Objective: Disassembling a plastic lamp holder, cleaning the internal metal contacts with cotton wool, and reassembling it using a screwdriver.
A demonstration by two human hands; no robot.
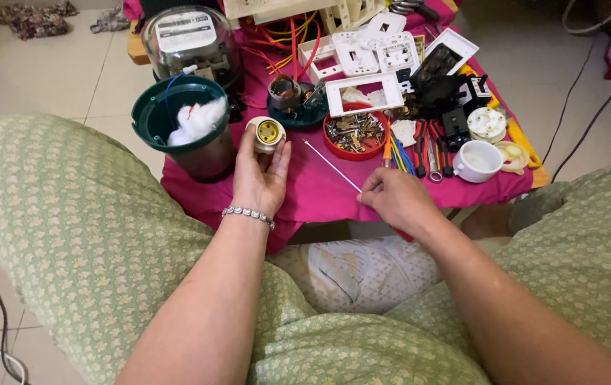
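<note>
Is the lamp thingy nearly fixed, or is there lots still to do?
It looks early on. Done: parts and tools are laid out on the pink cloth. In hand: the left hand holds up a cream lamp holder, open end showing, with no wire in it. The right hand pinches a thin white stick. Left: the screws in the red dish and the pliers lie untouched.

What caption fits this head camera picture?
Left hand holds a cream lamp socket; right hand pinches a thin white stick over a pink cloth.
</note>
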